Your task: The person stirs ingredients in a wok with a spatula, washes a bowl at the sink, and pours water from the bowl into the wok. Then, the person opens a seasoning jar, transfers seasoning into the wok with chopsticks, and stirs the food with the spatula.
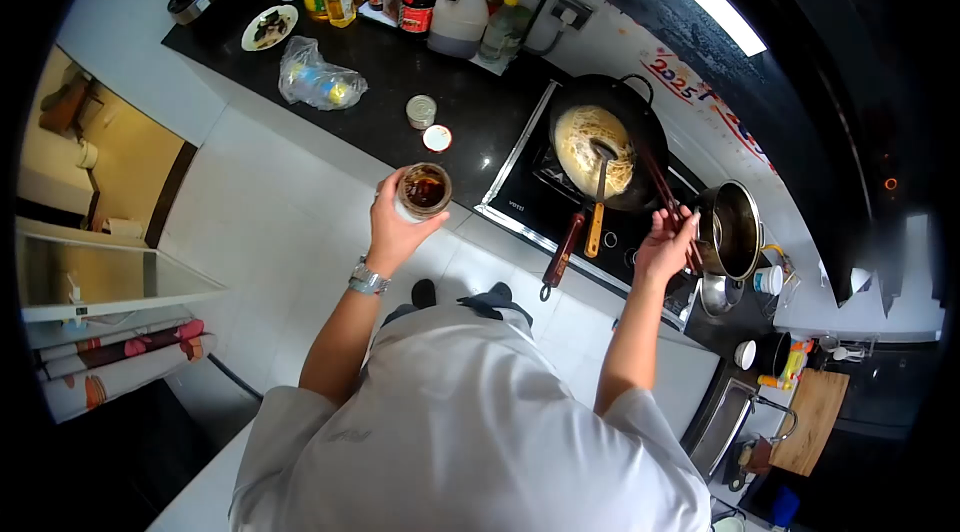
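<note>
My left hand (397, 222) is wrapped around an open glass jar (424, 188) with dark reddish-brown contents, held out in front of the counter edge. In my right hand (668, 247) is a pair of dark chopsticks (662, 182), which slant up toward the right rim of a black wok (645, 122). Pale noodle-like strands in cloudy liquid (585, 147) fill the wok's bottom. A ladle with a wooden handle (596, 230) rests in it, its bowl in the liquid. The wok's own brown handle (565, 252) points toward me.
A white jar lid (437, 138) and a tin can (421, 111) stand on the dark counter (390, 82), near a clear plastic bag (318, 82) and a plate of dark food (268, 29). Bottles line the back. A steel pot (730, 229) sits right of the wok on the gas stove (535, 177).
</note>
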Tool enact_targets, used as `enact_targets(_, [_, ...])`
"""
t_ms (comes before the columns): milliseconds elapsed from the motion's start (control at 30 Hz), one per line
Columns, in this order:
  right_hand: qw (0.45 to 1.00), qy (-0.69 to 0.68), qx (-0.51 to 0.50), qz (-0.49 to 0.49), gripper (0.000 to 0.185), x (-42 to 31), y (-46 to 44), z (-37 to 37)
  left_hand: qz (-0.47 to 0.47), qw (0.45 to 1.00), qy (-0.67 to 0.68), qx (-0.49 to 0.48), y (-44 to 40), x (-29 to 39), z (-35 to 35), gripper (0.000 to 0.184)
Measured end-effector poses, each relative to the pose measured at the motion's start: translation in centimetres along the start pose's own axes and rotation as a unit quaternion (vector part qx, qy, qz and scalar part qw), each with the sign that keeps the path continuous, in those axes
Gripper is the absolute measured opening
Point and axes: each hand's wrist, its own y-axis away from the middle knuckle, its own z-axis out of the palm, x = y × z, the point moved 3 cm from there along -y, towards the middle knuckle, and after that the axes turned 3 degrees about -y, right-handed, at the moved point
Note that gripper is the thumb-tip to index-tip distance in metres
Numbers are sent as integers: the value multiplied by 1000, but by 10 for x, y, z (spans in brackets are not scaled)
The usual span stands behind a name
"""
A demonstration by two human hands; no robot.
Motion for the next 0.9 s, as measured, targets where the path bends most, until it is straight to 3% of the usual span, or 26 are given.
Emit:
enact_targets(233, [989,-80,-92,88,31,40,41,77,-24,1000,-12,4,-10,-1,-18,81])
enact_targets(333, [989,-2,-125,79,29,66,59,106,-27,1000,0,-6,-17,2,-18,83])
enact_targets(467, [961,199,-187,48,28,107,73,126,-42,999,-3,4,-24,-5,-19,86])
enact_targets(500, [941,252,-225,4,20,125,71,125,-40,999,-7,16,-23,-7,-22,86])
enact_targets(567, [858,327,-329,-223,10,132,79,155,-48,998,-16,28,-26,-11,-30,86])
enact_targets(633, [813,379,-364,-249,5,153,90,177,-59,998,-17,29,-29,-20,-37,86])
enact_targets(700, [757,446,-474,56,5,191,99,186,-74,996,3,40,-33,-32,-44,85])
enact_targets(800, [604,495,-576,-240,13,240,106,224,-70,997,4,41,-44,-49,-55,84])
enact_targets(833, [576,489,-582,-301,11,264,108,232,-64,997,-4,40,-51,-53,-63,83])
enact_targets(900, [507,538,-590,-327,10,309,110,243,-46,999,-12,23,-69,-61,-75,84])
